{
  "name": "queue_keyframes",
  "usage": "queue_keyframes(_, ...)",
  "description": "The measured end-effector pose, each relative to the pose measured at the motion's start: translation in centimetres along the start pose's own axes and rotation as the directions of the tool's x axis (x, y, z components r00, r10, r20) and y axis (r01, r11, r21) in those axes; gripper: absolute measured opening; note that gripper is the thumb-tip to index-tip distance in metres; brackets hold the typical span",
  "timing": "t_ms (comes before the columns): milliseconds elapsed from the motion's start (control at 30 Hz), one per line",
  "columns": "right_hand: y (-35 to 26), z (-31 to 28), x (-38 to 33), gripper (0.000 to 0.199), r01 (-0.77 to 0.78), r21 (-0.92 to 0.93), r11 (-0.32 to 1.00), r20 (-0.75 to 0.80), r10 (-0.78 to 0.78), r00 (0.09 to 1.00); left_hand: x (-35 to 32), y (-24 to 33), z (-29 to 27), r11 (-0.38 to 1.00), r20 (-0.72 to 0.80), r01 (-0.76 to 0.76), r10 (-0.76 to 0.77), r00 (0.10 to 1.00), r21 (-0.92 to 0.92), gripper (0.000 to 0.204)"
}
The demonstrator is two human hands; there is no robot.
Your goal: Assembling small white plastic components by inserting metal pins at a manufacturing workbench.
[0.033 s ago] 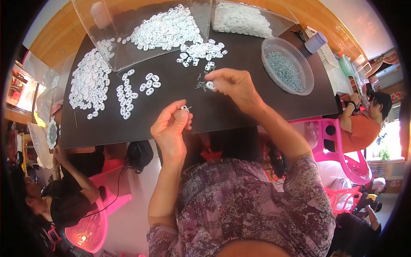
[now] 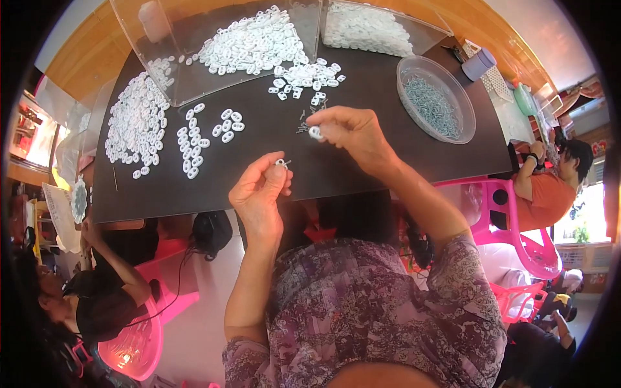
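My left hand (image 2: 259,191) is raised just over the near edge of the black table (image 2: 259,187). Its fingertips pinch a small white ring piece with a metal pin (image 2: 282,163). My right hand (image 2: 352,132) hovers over the table's middle and pinches another small white piece (image 2: 315,132), right beside a few loose metal pins (image 2: 303,123). Short rows of white oval pieces (image 2: 194,149) lie to the left of my hands. A bigger heap of the same pieces (image 2: 132,123) spreads further left.
A clear tray (image 2: 187,90) holds a pile of white pieces at the back, with a second clear box (image 2: 365,29) beside it. A clear bowl of metal parts (image 2: 435,103) stands at the right. People sit on pink chairs (image 2: 517,226) right and lower left.
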State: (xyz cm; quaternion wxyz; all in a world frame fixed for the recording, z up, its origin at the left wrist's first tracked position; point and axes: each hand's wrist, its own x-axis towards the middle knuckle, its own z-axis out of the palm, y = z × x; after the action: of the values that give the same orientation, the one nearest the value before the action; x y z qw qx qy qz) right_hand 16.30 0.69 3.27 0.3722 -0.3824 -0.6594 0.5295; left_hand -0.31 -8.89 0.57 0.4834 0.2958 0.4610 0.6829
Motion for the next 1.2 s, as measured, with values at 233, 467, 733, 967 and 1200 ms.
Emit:
queue_keyframes(233,-0.2,3.0,-1.0,0.017,-0.112,0.173,0.979,0.074,0.100,0.992,-0.8,0.5,0.1,1.000,0.011,0.023,-0.023,1.000,0.008,0.016)
queue_keyframes(467,-0.2,4.6,-1.4,0.015,-0.106,0.202,0.974,-0.012,0.111,0.994,-1.1,0.5,0.3,1.000,-0.016,0.016,-0.016,1.000,0.000,0.013)
queue_keyframes(733,-0.8,5.1,-1.8,0.014,-0.066,0.079,0.995,-0.064,0.071,0.995,-1.0,0.1,0.3,1.000,-0.062,0.008,-0.008,0.998,-0.005,0.013)
queue_keyframes(967,0.0,5.3,-1.9,0.016,-0.022,0.066,0.998,-0.069,0.027,0.997,-1.2,0.2,0.3,1.000,-0.054,0.005,-0.006,0.999,-0.003,0.012)
queue_keyframes(1200,-0.1,5.6,-2.2,0.014,0.001,0.042,0.999,-0.076,0.002,0.997,-1.2,0.0,0.2,1.000,-0.071,0.001,-0.001,0.997,0.001,0.011)
